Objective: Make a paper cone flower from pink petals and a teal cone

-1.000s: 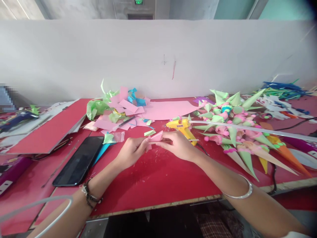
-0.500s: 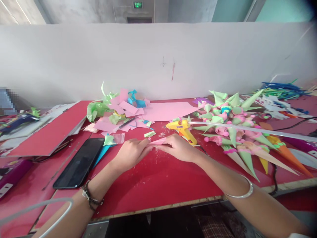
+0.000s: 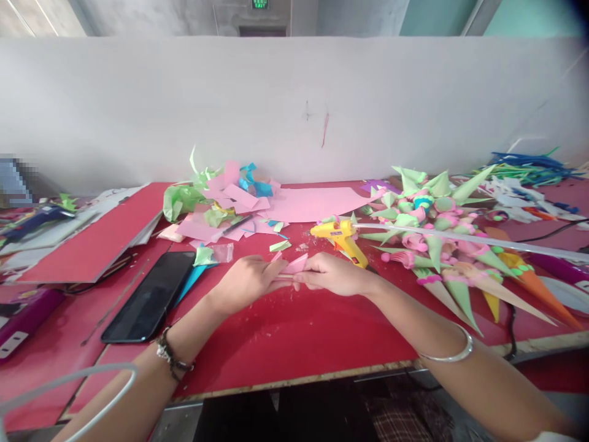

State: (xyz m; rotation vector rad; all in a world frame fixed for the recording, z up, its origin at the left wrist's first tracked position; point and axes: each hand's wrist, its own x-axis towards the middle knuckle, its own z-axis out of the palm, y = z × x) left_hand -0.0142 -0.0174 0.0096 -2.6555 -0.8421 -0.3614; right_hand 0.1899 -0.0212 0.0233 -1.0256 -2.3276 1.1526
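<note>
Here, a pink paper piece (image 3: 296, 264) is pinched between two hands.
Fingers of the left hand (image 3: 248, 279) and right hand (image 3: 338, 274) grip its opposite ends; an uneven tug could crease it or slip it loose. It bridges the fingertips, left of the yellow glue gun (image 3: 343, 235) and nearer the person; paper cones (image 3: 432, 252) lie right of the gun, a phone (image 3: 150, 298) well left.
</note>
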